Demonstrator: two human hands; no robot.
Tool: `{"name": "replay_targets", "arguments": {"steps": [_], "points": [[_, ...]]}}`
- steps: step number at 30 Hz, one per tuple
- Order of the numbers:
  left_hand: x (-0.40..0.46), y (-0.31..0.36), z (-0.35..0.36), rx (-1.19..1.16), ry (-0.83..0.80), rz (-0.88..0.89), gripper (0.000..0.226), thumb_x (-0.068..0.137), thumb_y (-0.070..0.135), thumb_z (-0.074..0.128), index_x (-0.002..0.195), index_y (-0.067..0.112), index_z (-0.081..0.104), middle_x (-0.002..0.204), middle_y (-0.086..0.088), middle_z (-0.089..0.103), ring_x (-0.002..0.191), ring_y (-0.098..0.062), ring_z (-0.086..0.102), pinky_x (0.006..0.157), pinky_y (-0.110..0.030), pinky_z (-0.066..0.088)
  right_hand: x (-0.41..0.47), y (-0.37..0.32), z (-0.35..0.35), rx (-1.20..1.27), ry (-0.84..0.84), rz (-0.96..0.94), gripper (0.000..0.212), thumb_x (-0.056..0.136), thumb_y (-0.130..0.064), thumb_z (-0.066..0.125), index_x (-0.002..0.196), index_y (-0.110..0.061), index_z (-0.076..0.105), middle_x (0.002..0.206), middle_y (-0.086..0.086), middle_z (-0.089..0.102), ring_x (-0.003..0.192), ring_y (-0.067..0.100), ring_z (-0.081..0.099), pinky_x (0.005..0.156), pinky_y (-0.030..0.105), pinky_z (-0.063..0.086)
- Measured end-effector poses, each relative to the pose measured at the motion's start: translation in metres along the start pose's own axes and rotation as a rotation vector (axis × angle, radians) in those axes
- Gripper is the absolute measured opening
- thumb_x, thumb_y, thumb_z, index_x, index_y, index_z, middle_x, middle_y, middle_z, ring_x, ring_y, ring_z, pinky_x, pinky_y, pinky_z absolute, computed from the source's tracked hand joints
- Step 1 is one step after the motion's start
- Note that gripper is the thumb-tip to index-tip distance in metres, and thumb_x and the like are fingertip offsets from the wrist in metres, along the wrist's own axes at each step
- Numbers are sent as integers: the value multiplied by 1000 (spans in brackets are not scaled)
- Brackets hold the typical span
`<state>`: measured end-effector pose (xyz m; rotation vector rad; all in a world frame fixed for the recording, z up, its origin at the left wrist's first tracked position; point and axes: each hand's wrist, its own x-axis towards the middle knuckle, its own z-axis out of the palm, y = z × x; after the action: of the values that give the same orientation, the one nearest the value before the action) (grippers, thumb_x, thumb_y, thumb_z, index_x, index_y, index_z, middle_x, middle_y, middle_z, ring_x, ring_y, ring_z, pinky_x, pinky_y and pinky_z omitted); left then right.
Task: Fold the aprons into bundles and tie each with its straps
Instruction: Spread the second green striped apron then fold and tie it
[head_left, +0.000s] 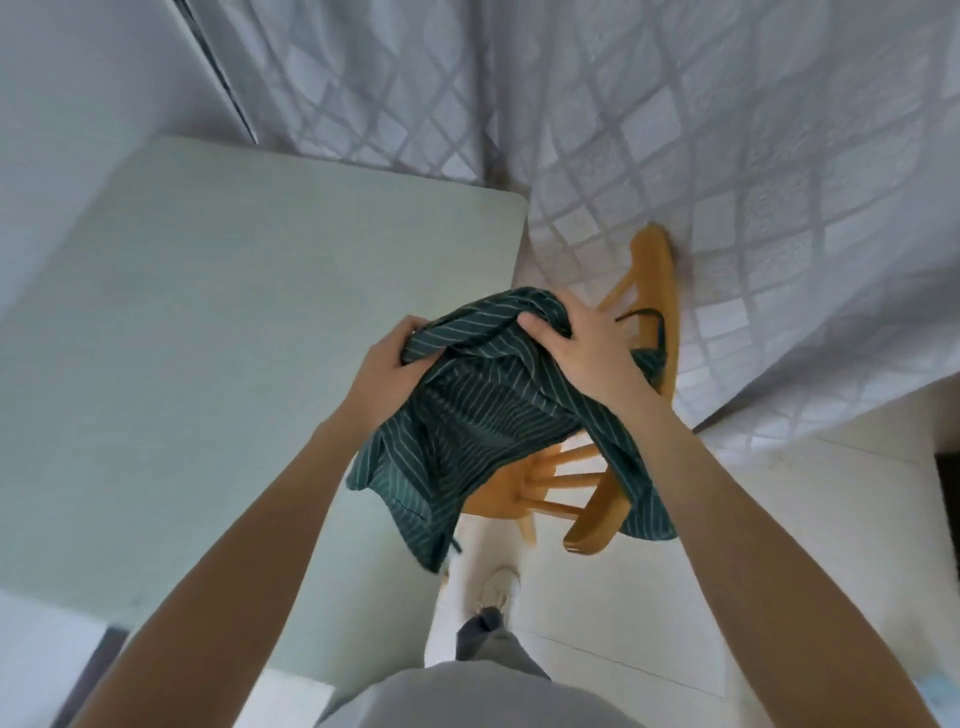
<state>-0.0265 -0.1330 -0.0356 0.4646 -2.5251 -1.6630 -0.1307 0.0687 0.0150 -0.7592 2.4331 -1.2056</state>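
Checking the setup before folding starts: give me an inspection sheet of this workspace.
Surface: pale green table, bare where visible.
Job's things: one dark green striped apron, bunched, held in the air over a wooden chair; a strap hangs by the chair back.
Clutter: nothing seen.
Grippers: left hand and right hand both grip the apron, fingers curled into the cloth.
Cables: nothing seen.
Surroundings: patterned curtain, white tiled floor.

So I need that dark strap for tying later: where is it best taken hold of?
Judging from this view, take the strap at its loop, which arches free above the chair rail just past the right hand. Come from above with a fingertip pinch, since the rest runs down into the bunched apron that both hands hold.
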Motion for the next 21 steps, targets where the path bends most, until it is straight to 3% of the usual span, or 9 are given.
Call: {"name": "replay_targets", "arguments": {"steps": [2, 5, 9, 13, 15, 17, 21], "points": [[-13, -6, -44, 106, 67, 20, 25, 85, 31, 66, 106, 30, 53, 90, 19, 63, 79, 8, 58, 71, -17, 43, 13, -18, 28, -22, -41, -55, 40, 94, -43, 48, 124, -17, 51, 116, 0, 62, 106, 16, 56, 87, 28, 42], [-29, -11, -119, 311, 172, 89, 42, 78, 45, 70, 112, 34, 50, 96, 18, 63, 85, -4, 60, 75, -23, 45, 36, -62, 74, -5, -31, -187, 40, 95, -43, 46, 128, -21, 48, 119, 0, 62, 108, 19, 57, 92, 37, 45], [-56, -31, -209, 531, 288, 228, 39, 84, 40, 64, 120, 27, 52, 106, 13, 61, 93, -7, 55, 76, -24, 42, 63, -122, 139, -91, 14, -371, 40, 97, -46, 38, 132, -27, 44, 117, 1, 60, 106, 19, 54, 92, 38, 44], [-86, -68, -269, 681, 314, 319, 35, 84, 31, 51, 115, 16, 58, 97, -2, 61, 87, -17, 56, 69, -29, 46, 67, -146, 194, -235, -58, -481, 43, 97, -49, 33, 133, -29, 45, 118, 2, 58, 105, 22, 51, 92, 39, 39], [-103, -97, -292, 731, 239, 326, 31, 82, 25, 56, 109, 12, 64, 95, -4, 64, 84, -19, 58, 70, -30, 46, 59, -150, 226, -252, -193, -454, 43, 98, -47, 36, 135, -26, 46, 123, 2, 55, 110, 21, 50, 95, 39, 39], [-122, -123, -299, 748, 60, 237, 27, 79, 19, 66, 106, 17, 66, 94, 2, 66, 84, -16, 60, 74, -33, 49, 45, -144, 251, -216, -418, -341, 46, 96, -46, 41, 136, -23, 45, 128, 0, 53, 116, 17, 49, 100, 35, 39], [-155, -151, -295, 560, -467, -304, 52, 72, 43, 75, 120, 37, 55, 112, 24, 51, 105, 4, 46, 96, -24, 36, 11, -118, 281, -217, -889, -101, 63, 81, -64, 52, 133, -29, 50, 131, -7, 55, 117, 8, 50, 103, 31, 39]]}}
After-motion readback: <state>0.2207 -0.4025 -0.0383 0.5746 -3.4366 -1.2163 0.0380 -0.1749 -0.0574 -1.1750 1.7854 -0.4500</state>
